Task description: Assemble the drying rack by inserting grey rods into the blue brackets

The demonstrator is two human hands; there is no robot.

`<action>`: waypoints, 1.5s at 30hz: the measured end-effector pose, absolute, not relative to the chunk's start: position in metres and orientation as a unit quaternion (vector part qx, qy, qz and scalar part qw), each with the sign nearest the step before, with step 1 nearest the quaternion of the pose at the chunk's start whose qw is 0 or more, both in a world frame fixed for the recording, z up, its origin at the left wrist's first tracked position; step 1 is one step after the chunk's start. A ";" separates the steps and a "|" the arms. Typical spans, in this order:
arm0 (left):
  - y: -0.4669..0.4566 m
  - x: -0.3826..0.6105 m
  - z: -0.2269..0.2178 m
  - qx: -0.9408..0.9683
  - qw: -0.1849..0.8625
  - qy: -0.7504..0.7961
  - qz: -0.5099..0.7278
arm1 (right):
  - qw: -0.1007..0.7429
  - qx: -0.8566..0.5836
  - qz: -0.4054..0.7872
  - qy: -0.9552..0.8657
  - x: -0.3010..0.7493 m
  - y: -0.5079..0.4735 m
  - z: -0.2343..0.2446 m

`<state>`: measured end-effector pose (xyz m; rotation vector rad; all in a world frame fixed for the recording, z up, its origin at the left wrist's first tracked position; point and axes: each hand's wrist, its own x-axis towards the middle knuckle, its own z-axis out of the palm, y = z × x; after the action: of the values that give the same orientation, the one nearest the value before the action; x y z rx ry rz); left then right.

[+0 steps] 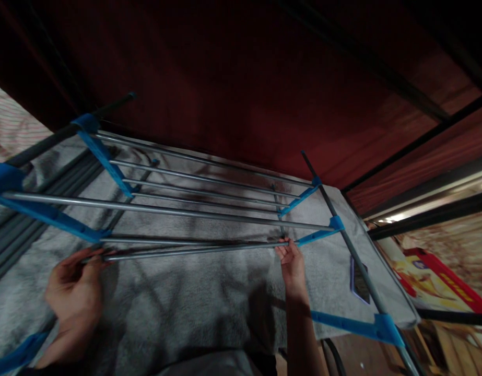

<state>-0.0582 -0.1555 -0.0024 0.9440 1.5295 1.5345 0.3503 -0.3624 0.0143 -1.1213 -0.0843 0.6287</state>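
A thin grey metal tube (194, 251) spans the space between my two hands. My left hand (76, 287) pinches its left end, close to the lower end of a blue plastic bracket (64, 222). At the tube's other end, the fingers of my right hand (292, 263) grip it beside another blue bracket (317, 236). Just behind it runs a similar crossbar (158, 239) that meets both brackets. Both hands are at a partly assembled rack, whose upper bars (205, 184) join blue brackets on dark side poles (352, 248).
The rack lies on a grey fleecy cover (209, 303). Several loose grey tubes (40, 193) lie at the left. A phone (359, 279) rests at the right, near a red and yellow box (440, 282). Dark red fabric (225, 78) hangs behind.
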 end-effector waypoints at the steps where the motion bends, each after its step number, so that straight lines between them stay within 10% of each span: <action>1: -0.156 -0.055 0.002 0.342 0.407 0.586 0.611 | 0.798 -0.524 0.295 -0.039 0.349 -0.363 0.015; 8: -0.162 -0.036 0.023 0.197 0.570 0.475 0.641 | 0.765 -0.545 0.338 -0.054 0.344 -0.372 0.012; 45: -0.150 -0.029 0.059 0.203 0.584 0.466 0.633 | 0.763 -0.550 0.338 -0.031 0.327 -0.359 0.020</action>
<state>-0.0289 -0.1503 0.0592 0.4732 1.0874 1.4772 0.3268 -0.3586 0.0203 -1.1973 -0.0669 0.7358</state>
